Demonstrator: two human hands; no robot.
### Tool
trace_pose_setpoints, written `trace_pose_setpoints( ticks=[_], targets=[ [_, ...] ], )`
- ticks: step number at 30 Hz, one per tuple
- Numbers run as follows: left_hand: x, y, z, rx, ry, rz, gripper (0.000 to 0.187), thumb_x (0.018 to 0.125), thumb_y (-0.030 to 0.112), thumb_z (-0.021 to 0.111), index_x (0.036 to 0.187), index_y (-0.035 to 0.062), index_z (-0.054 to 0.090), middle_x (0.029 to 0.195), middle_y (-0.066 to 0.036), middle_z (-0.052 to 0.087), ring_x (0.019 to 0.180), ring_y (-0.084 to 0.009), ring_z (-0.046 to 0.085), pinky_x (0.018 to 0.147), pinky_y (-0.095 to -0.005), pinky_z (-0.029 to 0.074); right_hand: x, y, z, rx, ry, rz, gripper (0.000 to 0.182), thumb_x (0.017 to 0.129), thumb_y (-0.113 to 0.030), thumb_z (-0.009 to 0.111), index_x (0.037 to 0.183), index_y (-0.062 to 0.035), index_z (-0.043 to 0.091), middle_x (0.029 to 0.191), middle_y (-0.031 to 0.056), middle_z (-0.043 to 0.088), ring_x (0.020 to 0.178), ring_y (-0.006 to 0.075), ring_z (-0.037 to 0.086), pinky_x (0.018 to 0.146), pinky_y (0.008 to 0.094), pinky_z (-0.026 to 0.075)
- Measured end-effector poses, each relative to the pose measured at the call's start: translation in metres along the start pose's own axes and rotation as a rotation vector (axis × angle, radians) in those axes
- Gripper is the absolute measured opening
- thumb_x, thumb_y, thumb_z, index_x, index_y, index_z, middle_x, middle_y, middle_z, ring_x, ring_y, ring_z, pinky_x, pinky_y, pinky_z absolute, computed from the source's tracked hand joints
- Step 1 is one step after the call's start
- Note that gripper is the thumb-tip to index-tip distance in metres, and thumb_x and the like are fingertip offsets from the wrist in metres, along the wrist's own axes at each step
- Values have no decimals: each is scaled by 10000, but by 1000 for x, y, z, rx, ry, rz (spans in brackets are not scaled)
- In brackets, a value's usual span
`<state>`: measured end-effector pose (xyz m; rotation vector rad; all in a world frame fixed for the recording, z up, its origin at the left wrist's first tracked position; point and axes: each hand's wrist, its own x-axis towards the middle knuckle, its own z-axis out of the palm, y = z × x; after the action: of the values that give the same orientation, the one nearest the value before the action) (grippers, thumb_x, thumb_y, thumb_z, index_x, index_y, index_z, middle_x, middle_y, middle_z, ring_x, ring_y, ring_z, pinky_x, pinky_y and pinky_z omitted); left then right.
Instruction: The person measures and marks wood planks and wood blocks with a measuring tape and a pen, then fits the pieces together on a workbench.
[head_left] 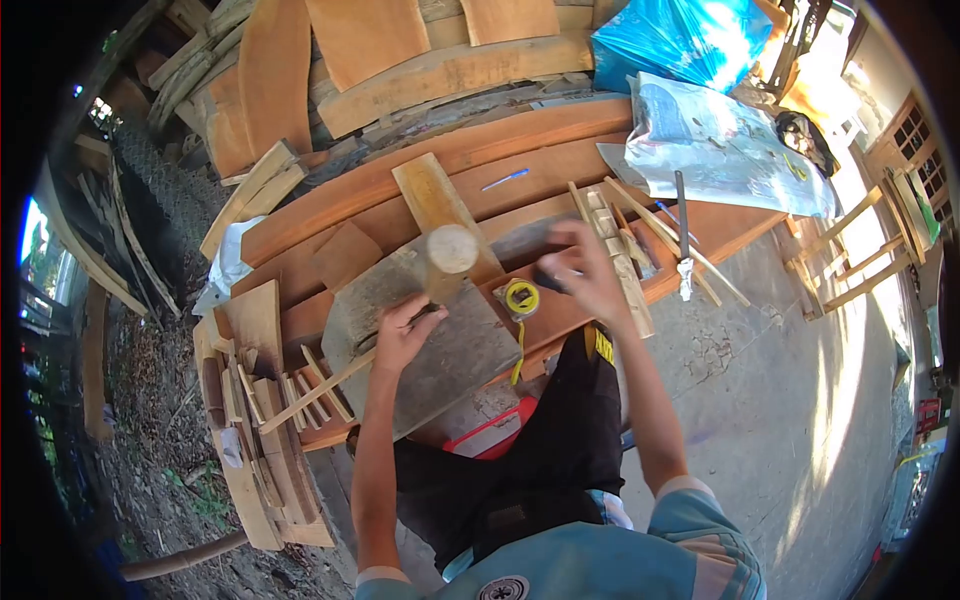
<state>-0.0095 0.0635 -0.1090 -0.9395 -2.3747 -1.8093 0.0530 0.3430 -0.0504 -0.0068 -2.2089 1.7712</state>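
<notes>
My left hand (402,328) is closed around a thin wooden strip (320,392) above the grey slab (430,360); the strip slants down to the left. Just beyond the fingertips is a round-topped wooden block (452,250), its lower part partly hidden. To the right, my right hand (585,275) is raised and smeared by motion. Something dark shows under its fingers, too blurred to make out. Between the two hands a yellow tape measure (521,297) lies on the reddish wooden bench (550,322), some of its tape hanging over the edge.
Several wooden strips (310,390) lie at the left. A blue pen (505,180) and a flat board (440,205) rest on the bench. At the right are a slotted wooden piece (622,255), a dark metal bar (682,210) and clear plastic (710,150). A red container (490,432) sits below.
</notes>
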Motion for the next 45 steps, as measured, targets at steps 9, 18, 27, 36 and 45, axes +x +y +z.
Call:
trace_pose_setpoints(
  ticks=[9, 18, 27, 36, 45],
  targets=[
    [1, 2, 1, -11, -5, 51, 265, 761, 62, 700, 1003, -19, 631, 870, -125, 661, 734, -154, 625, 644, -274, 483, -54, 169, -113, -818, 107, 432, 1096, 631, -359, 771, 1393, -22, 58, 1088, 285, 567, 999, 420, 566, 847, 459, 459],
    [-1, 4, 0, 48, -8, 32, 283, 773, 75, 693, 1025, -30, 617, 928, -159, 661, 800, -201, 654, 685, -292, 495, -72, 40, -92, -807, 116, 342, 704, 789, -199, 620, 1407, -153, 285, 1045, 253, 612, 933, 406, 607, 794, 409, 498],
    [-1, 8, 0, 42, -9, 34, 283, 795, 94, 679, 1046, -18, 611, 919, -146, 657, 781, -188, 646, 683, -282, 490, -138, -168, -78, -552, -135, -269, 675, 771, -153, 686, 1352, -11, 374, 991, 211, 642, 857, 264, 656, 744, 312, 487],
    [-1, 5, 1, 38, 50, 61, 228, 803, 90, 671, 998, -15, 616, 776, -96, 633, 657, -137, 584, 624, -263, 466, -137, -169, -68, -617, -261, -223, 709, 733, -113, 725, 1353, -41, 389, 882, 202, 644, 668, 221, 636, 624, 308, 498],
    [-1, 5, 6, -80, 66, 22, 162, 807, 58, 652, 948, -10, 612, 729, -53, 608, 635, -98, 548, 589, -250, 443, -133, -175, -57, -504, -299, -215, 685, 744, -95, 711, 1339, 9, 388, 945, 196, 653, 710, 251, 657, 656, 318, 507]
  ],
)
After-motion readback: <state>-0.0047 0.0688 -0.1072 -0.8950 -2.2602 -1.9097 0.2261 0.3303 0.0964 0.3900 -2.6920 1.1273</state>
